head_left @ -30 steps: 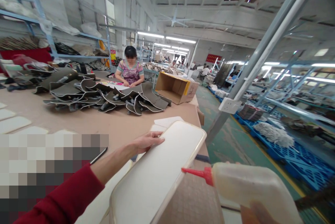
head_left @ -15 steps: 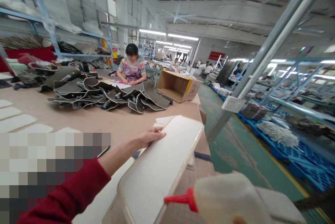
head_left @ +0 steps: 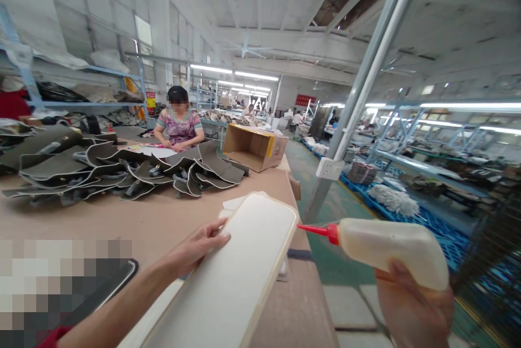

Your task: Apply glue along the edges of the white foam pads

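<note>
My left hand (head_left: 203, 245) grips the left edge of a long white panel (head_left: 240, 261) with rounded corners and a pale yellowish rim, thumb on top. The panel is held tilted over the table. My right hand (head_left: 415, 304) is wrapped round a translucent squeeze bottle (head_left: 391, 247) holding pale yellowish liquid. Its red pointed nozzle (head_left: 317, 231) points left, the tip at or very close to the panel's far right edge; I cannot tell if they touch. More white panels (head_left: 157, 310) lie beneath and beside the held one, partly hidden.
Dark grey-brown pieces with pale edges (head_left: 134, 169) are heaped across the brown table (head_left: 97, 217). An open cardboard box (head_left: 254, 147) lies on its side behind. Across the table sits a co-worker (head_left: 179, 125). A metal post (head_left: 345, 131) with a socket stands right, beside blue pallets (head_left: 431, 228).
The bottle has moved from the panel's near right edge up to its far right corner, and my right hand now shows. The camera view has turned slightly right.
</note>
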`<state>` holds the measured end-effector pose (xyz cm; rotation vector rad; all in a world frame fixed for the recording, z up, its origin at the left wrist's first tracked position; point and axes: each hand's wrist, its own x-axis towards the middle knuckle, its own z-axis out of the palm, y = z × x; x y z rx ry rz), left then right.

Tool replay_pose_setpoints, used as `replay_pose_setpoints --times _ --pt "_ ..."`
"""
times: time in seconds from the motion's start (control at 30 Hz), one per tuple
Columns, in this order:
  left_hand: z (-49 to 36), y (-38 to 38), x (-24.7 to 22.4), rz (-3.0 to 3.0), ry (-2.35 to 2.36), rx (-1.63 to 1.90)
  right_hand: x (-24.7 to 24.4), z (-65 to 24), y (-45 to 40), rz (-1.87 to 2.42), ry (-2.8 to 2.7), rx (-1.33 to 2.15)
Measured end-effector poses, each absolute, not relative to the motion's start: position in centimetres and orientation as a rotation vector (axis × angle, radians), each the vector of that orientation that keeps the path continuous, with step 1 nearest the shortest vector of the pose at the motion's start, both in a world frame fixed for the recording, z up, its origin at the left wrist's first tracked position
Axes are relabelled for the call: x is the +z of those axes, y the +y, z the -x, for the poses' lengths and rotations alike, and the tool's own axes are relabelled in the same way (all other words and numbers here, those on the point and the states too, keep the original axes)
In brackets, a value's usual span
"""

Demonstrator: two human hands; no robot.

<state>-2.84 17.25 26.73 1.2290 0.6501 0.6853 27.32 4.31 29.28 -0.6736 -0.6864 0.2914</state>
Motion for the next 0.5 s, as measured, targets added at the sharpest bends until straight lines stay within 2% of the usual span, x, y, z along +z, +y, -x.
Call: replay_pose_setpoints --times 0.27,0.5 --pt "3.0 16.8 27.2 -1.189 0.688 0.708 28.1 -28.4 4.8 0.697 -0.68 0.337" --pt "3.2 17.4 26.4 -1.273 0.725 0.778 24.0 -24.8 3.0 0.833 -0.798 0.558"
